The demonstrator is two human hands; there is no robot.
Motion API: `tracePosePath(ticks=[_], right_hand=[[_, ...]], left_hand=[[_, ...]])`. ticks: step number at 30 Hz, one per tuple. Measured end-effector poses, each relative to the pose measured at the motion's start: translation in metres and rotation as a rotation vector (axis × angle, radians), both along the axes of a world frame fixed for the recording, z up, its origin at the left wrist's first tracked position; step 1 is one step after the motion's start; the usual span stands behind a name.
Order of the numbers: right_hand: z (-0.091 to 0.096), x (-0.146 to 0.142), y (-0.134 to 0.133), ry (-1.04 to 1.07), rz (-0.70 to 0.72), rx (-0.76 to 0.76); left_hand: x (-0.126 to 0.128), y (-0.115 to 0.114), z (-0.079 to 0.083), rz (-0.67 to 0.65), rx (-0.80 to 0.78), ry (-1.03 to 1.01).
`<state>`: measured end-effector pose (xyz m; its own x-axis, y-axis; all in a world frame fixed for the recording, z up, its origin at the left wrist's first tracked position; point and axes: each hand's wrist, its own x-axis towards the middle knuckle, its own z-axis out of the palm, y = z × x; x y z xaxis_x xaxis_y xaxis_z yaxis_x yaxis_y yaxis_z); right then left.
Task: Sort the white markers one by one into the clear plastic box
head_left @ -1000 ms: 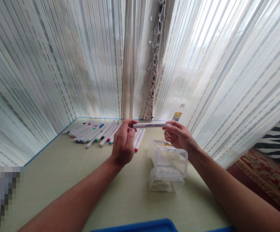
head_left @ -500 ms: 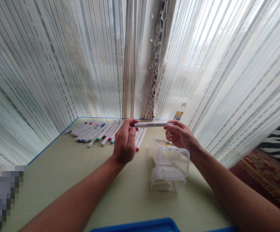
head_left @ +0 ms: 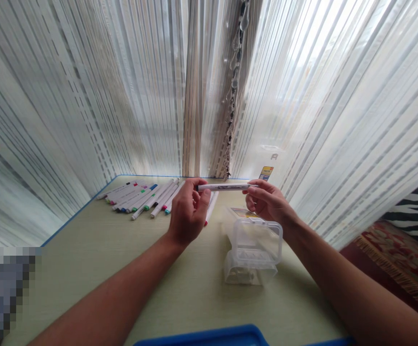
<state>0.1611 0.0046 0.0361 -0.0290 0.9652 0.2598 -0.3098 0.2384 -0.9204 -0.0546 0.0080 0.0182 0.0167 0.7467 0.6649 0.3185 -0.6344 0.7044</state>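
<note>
Holding a white marker (head_left: 228, 187) level in the air, above the far part of the desk (head_left: 122, 250) and just in front of the curtain (head_left: 86, 96). Pinched at its dark left end by thumb and fingertips of the left hand (head_left: 187, 214), grip narrow and closed on the cap end, knuckles turned toward the camera. Pinched at the other end by the fingertips of the right hand (head_left: 268, 202), grip likewise closed on the barrel, palm turned inward. Long axis running straight from left to right, from one grip to the other, with the printed barrel bare between them. Equally near to both hands, since caught at both ends; touching nothing else. Below the right hand and apart from it, on the desk, a clear case (head_left: 254, 252), open toward the camera, seemingly without markers inside. Behind and to the left of the left hand, a row of markers (head_left: 144, 198) lying side by side on the desk, coloured ends toward the camera, a few partly hidden behind the left hand. At the near edge, a blue rim (head_left: 201, 336). Off to the right, beyond the desk, a patterned rug (head_left: 396, 254).
</note>
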Motion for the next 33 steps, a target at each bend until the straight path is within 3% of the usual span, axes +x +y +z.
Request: tracePosePath(ticks=[33], right_hand=[[-0.0025,0.0016,0.0028,0.019,0.009,0.014]], left_hand=[[-0.0014,-0.0017,0.0013,0.02,-0.012,0.079]])
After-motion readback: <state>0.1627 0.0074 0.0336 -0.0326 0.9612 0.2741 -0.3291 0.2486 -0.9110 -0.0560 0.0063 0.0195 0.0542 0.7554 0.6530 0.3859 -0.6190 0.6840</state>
